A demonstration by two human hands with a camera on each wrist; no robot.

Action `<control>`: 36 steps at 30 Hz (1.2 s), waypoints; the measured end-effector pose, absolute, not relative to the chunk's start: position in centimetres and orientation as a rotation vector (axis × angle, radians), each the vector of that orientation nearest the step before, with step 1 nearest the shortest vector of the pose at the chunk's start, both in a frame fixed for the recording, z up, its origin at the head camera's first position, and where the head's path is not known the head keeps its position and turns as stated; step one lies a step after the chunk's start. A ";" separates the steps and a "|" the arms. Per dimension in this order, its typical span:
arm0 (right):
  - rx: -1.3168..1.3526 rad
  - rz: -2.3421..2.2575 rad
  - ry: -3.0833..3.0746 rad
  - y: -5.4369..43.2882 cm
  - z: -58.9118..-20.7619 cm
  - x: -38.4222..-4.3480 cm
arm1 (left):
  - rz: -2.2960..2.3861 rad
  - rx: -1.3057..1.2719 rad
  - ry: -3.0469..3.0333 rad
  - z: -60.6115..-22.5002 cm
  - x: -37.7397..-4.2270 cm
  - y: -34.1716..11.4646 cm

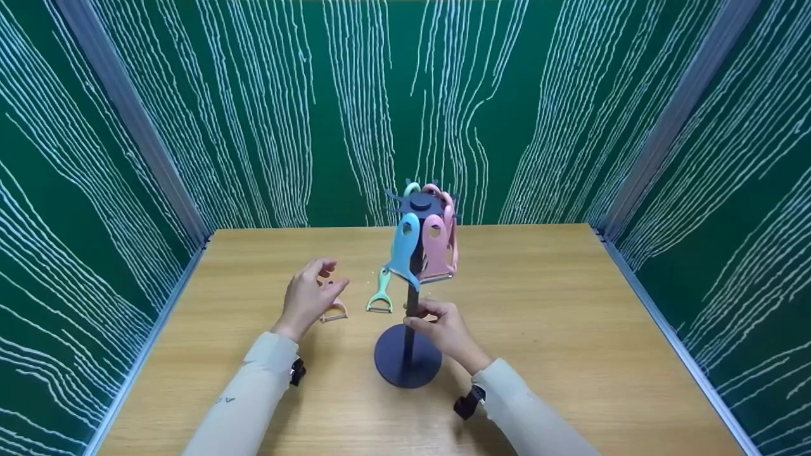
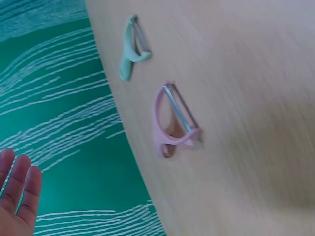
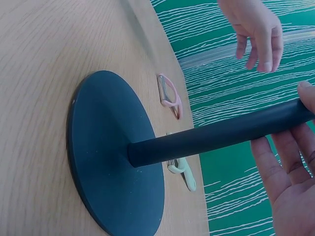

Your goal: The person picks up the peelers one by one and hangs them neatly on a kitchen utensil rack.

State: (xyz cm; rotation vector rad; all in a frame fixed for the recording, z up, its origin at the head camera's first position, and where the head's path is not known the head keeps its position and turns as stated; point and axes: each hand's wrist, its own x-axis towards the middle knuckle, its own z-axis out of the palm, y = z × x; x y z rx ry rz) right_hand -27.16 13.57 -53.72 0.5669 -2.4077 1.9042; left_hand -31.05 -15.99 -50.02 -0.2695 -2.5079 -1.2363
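My left hand [image 1: 305, 297] hovers over the pink peeler [image 2: 158, 129] on the table, its fingers relaxed and holding nothing. That hand partly hides the peeler's handle in the head view. Just right of it lies a mint green peeler [image 1: 383, 296]. My right hand [image 1: 448, 330] grips the dark post [image 3: 211, 140] of a round-based stand, thumb on one side and fingers on the other. From the stand's hooked top [image 1: 421, 204] hang a blue peeler [image 1: 405, 246], a pink peeler [image 1: 436, 248] facing me, and more pink and green ones behind.
The stand's round base [image 3: 106, 162] sits on the wooden table [image 1: 538, 354]. Green panels [image 1: 355, 126] with wavy pale lines enclose the back and sides, with grey metal posts [image 1: 139, 120] at the corners. Each wrist wears a black strap device [image 1: 469, 402].
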 end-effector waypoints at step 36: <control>0.596 1.910 -2.410 13.7 -53.7 -27.3 | -1.083 -0.066 -2.788 -57.2 -34.0 -17.3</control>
